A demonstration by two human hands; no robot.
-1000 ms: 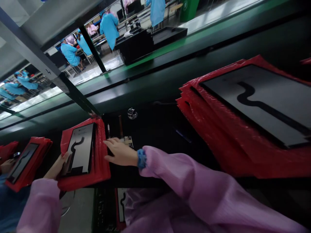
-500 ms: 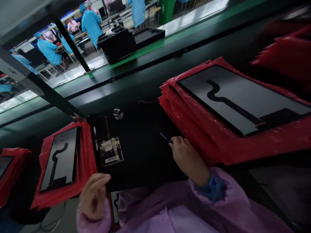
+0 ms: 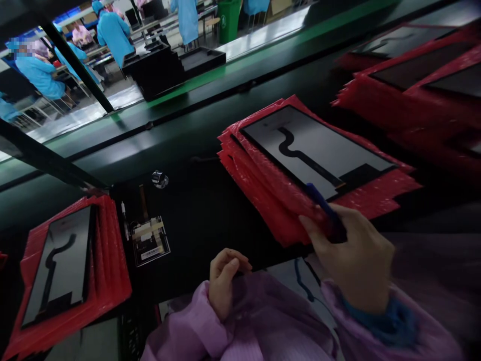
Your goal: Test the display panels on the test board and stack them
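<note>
A flat grey rectangular panel (image 3: 259,133) lay uncovered, completion unclear; the right hand (image 3: 355,253) gripped a blue pen-like rod (image 3: 318,197), the left hand (image 3: 224,281) curled loosely, seemingly empty.

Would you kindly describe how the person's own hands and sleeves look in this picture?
The left hand and right hand are both bare, without gloves. The left sleeve and right sleeve are pinkish purple, loose and creased. A blue, gathered cuff shows at the end of the right sleeve; none is visible on the left.
</note>
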